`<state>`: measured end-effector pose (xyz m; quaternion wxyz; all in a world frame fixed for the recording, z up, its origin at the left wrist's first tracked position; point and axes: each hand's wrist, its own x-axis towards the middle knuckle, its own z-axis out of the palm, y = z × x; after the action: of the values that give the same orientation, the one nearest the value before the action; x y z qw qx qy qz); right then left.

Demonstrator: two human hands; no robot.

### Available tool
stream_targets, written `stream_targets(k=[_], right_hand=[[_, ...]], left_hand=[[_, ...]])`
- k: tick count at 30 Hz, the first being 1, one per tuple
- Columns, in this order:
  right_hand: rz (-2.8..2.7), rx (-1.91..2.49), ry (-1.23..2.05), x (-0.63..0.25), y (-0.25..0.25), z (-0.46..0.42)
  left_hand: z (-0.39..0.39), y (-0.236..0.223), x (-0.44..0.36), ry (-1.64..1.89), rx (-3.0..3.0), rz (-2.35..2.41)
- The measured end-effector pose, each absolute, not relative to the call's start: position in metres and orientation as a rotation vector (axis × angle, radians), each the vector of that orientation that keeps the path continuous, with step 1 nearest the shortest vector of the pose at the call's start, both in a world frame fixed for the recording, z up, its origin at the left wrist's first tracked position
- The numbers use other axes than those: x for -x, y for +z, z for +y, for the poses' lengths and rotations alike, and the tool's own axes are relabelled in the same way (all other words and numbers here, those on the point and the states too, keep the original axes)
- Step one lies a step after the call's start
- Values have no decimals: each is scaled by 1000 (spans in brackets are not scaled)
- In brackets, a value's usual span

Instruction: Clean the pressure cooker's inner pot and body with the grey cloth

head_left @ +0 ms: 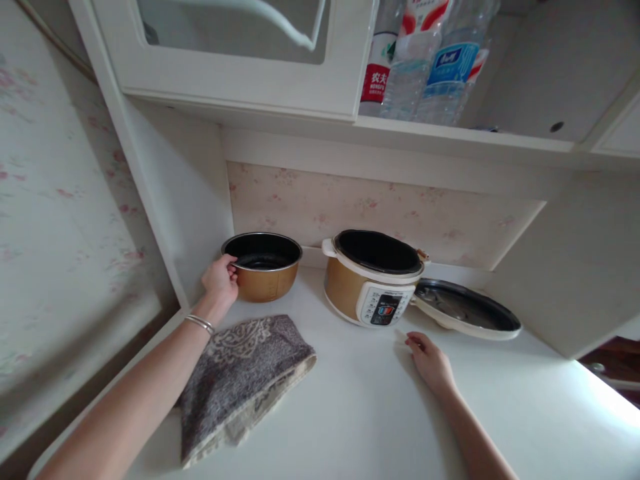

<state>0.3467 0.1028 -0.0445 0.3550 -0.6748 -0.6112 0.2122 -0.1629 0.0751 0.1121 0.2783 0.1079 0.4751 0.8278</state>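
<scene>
My left hand (221, 280) pinches the near-left rim of a round inner pot (267, 283), gold outside and dark inside, which rests on the white counter. Just to its right stands a gold and white electric cooker (345, 287) with its top uncovered and a button panel facing me. My right hand (431, 363) hovers at or rests on the counter in front of the cooker, fingers curled together; whether something small is between them I cannot make out. A detached lid (467, 310) lies with its dark inner side up, right of the cooker.
A folded grey patterned towel (250, 373) lies under and beside my left forearm on the counter (360, 413). Overhead, a cabinet shelf holds several plastic bottles (447, 73). A side panel (175, 167) bounds the counter on the left, a flowered back wall (350, 200) behind.
</scene>
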Motion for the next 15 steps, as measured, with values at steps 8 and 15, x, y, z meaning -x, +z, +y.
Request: stream_targets(k=[8,15], right_hand=[[-1656,1813,437,-333,-31,84],[-1942,1369,596,-247,-9,31]], left_hand=[[85,75,158,2205,-166,1189],[83,57,160,2099,-247,1181]])
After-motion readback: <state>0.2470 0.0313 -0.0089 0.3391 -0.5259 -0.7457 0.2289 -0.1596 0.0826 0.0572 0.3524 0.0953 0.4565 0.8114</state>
